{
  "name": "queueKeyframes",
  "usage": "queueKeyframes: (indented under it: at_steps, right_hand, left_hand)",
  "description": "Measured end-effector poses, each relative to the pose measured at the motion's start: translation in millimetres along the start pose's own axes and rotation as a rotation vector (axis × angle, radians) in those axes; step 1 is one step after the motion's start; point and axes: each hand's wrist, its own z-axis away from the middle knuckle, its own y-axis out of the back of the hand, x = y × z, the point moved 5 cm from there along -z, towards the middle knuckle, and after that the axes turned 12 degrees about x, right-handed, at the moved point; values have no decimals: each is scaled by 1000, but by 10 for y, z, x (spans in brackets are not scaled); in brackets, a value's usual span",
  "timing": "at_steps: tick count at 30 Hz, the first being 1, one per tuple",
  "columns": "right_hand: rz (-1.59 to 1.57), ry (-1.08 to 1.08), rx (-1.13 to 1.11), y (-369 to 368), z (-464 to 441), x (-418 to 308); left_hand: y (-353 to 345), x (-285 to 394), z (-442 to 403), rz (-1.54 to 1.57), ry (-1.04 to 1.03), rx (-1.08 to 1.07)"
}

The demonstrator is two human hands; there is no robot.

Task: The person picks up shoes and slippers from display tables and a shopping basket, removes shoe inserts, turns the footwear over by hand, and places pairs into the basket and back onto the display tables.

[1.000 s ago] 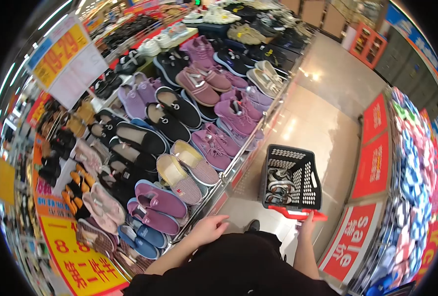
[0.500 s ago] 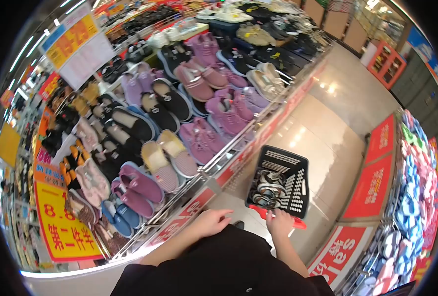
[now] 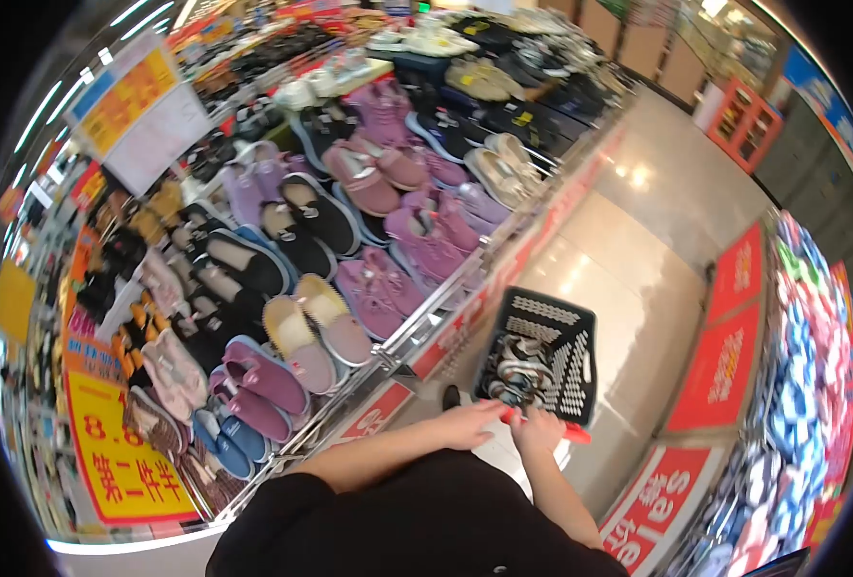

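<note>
A black plastic shopping basket [image 3: 575, 370] with a red handle [image 3: 576, 434] is in front of me in the aisle. Inside it lies a pair of strappy patterned shoes, perhaps sandals [image 3: 522, 370], in grey, white and dark tones. My right hand [image 3: 539, 432] is closed around the handle. At the handle's left end is my left hand [image 3: 471, 425], its fingers stretched out and thumb apart; the fingertips seem to touch the handle. The left hand holds nothing that I can make out.
On the left, a sloping rack carries rows of shoes, with purple sneakers [image 3: 380, 288] and yellow-lined slippers [image 3: 316, 332] closest. Its metal rail [image 3: 388, 361] borders the aisle. To the right stands a bin of slippers [image 3: 791, 385] with red sale signs [image 3: 719, 375]. Tiled floor [image 3: 628, 260] runs ahead.
My left hand has moved right, from beside the rack rail to the basket handle. My right hand keeps its hold on the handle. The view has shifted slightly.
</note>
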Motion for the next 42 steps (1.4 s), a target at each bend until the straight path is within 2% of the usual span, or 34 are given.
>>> queueKeyframes:
  at_steps: [2,3,4,7,12,15,18,22,29,30,38,42]
  right_hand:
    - [-12,1,-1,-50,-52,16]
    - [4,-20,-20,-33,-96,1]
    - [31,-9,-21,-45,-130,0]
    - [48,23,-57,-147,-270,28]
    - [18,-6,-64,-265,-492,60]
    - [41,51,-75,-256,-730,23]
    - [49,-13,-125,-406,-889,102]
    - [103,-61,-222,-593,-1078,128]
    - [85,-166,-138,-757,-1620,67]
    - [90,-200,-197,-800,-1697,82]
    - [96,-309,-192,-1145,-2301,266]
    - [74,-311,-165,-1249,-2629,420]
  left_hand:
    - [-112,-49,-185,80,-10,-80]
    - [-207,-128,-254,86,-82,-42]
    - [-123,-32,-305,109,37,-129]
    - [-30,-60,-469,82,31,-99]
    - [-169,-394,-751,75,62,-203]
    - [-25,-484,-954,141,80,-166]
    - [172,-474,-1169,139,125,-160]
    - [142,-672,-1437,23,66,-66]
    - [338,-907,-1801,34,112,90]
    - [332,-970,-1851,28,120,134]
    - [592,-1059,-2468,-106,119,127]
    - [642,-1051,-2777,-195,207,35]
